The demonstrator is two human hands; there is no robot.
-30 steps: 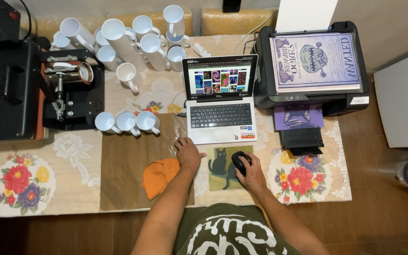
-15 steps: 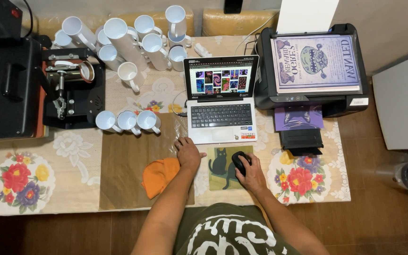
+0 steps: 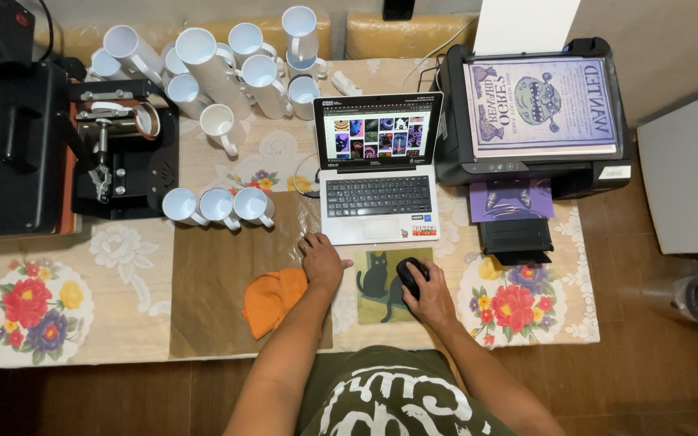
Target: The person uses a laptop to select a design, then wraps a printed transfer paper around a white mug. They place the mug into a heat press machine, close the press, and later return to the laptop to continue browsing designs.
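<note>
Our right hand (image 3: 428, 292) has its fingers curled over the black mouse (image 3: 410, 276), on the cat mouse pad (image 3: 381, 287) near the counter's front edge. The mouse looks light, rigid and smooth: best held by its sides. Our left hand (image 3: 321, 261) lies flat, fingers spread, beside the laptop (image 3: 377, 182) and orange cloth (image 3: 272, 297).

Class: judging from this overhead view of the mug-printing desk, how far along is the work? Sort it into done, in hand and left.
Done: a purple sheet lies in the printer output tray.
In hand: the right hand grips the black mouse on the cat mouse pad; the left hand rests by the laptop, which shows a grid of pictures.
Left: the white mugs look blank; one sits in the mug press.
</note>
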